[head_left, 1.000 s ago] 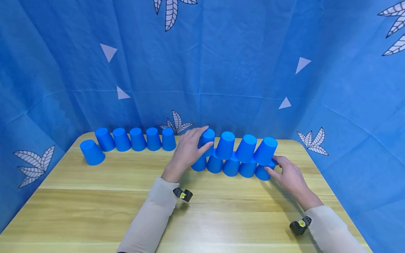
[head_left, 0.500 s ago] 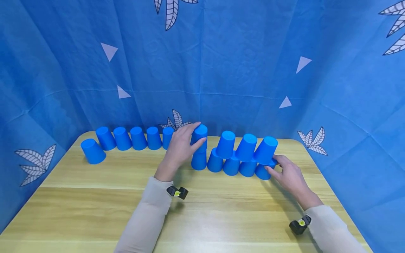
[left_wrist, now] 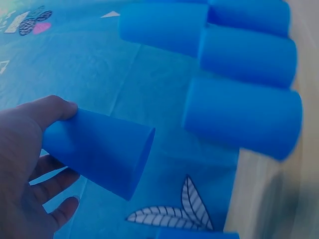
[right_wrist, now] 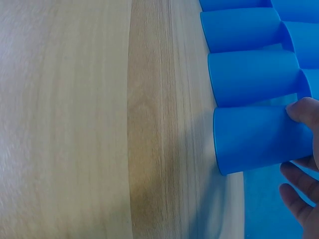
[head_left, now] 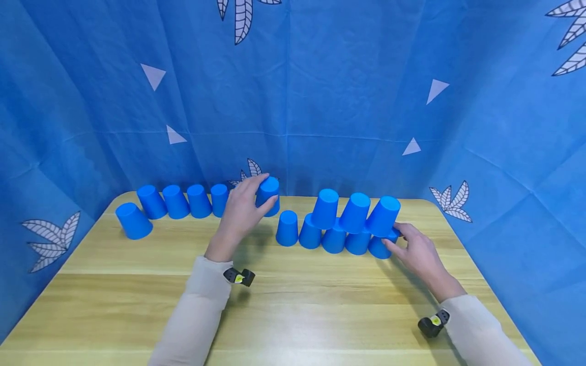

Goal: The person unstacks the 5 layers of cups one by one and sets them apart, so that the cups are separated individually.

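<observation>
My left hand (head_left: 238, 211) grips an upside-down blue cup (head_left: 269, 192) by its sides, thumb on one side and fingers on the other. In the left wrist view that cup (left_wrist: 102, 152) hangs apart from the others. Below and right of it stands the leftmost cup (head_left: 287, 231) of a bottom row, with nothing on top. Three upper cups (head_left: 355, 213) rest upside down across the row's right part. With thumb and fingers, my right hand (head_left: 420, 254) holds the rightmost bottom cup (head_left: 380, 248); the right wrist view shows this cup (right_wrist: 259, 139) with the thumb on its side.
A line of upside-down blue cups (head_left: 176, 203) runs along the table's back left, partly hidden by my left hand. One cup (head_left: 134, 222) stands in front of its left end. A blue patterned curtain (head_left: 357, 91) hangs behind the wooden table (head_left: 293, 315).
My left hand has carried its cup leftward, off the upper row and past the leftmost bottom cup. The right hand has stayed in place at its cup.
</observation>
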### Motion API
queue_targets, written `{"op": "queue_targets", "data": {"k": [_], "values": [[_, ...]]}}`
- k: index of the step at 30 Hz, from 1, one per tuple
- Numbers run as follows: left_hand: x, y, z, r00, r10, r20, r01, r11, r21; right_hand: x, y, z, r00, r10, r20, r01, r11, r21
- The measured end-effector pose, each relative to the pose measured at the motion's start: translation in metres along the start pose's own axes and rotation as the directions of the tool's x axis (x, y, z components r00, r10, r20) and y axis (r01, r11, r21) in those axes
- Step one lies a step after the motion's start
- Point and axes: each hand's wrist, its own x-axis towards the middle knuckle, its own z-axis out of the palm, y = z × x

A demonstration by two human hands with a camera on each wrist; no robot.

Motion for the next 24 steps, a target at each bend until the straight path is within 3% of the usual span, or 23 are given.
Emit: {"op": "queue_targets", "data": {"k": [6,13,24], "values": [[-0.009,-0.017,-0.011,0.997,-0.067,0.035,0.066,0.997,0.037,0.0,0.001,0.001,1.0,-0.005,-0.003,0.005,1.0,0.004],[-0.024,-0.05,-0.021,0.984,-0.15,0.095,0.144,0.988,0.062,0.0,0.002,0.001,1.0,-0.007,-0.004,0.007,1.0,0.002],[-0.045,-0.1,-0.048,0.962,-0.22,0.164,0.184,0.96,0.21,0.0,0.003,0.0,1.0,-0.011,0.001,0.011,1.0,0.008]]}}
